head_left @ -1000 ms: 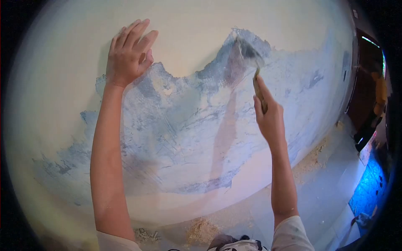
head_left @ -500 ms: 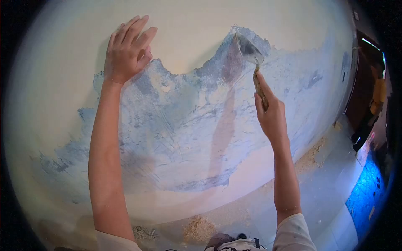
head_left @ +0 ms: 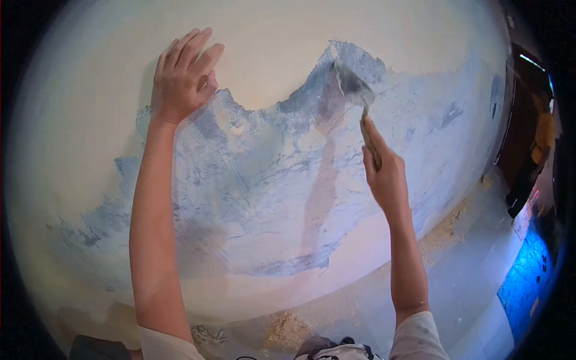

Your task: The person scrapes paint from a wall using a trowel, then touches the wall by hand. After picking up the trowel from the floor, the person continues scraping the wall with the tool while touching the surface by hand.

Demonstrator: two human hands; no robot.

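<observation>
A pale wall (head_left: 258, 66) fills most of the view, with a large rough-edged bluish-grey patch (head_left: 258, 174) across its middle. My right hand (head_left: 385, 171) is wrapped round the handle of a scraper (head_left: 354, 86). Its wide blade lies at the raised right peak of the patch, just below the top edge. At the upper left, my left hand (head_left: 183, 75) rests against the wall with its fingers spread, holding nothing. Its wrist is by the patch's left upper edge.
Crumbly debris lies in a pile (head_left: 287, 329) on the floor (head_left: 372, 306) below the wall, with more scraps along its foot. At the right are a dark doorway area, an orange item (head_left: 543, 135) and a bright blue sheet (head_left: 525, 279).
My right hand and the scraper have moved slightly down and left over the patch. My left hand stays in nearly the same place. A dark shape now shows at the bottom left.
</observation>
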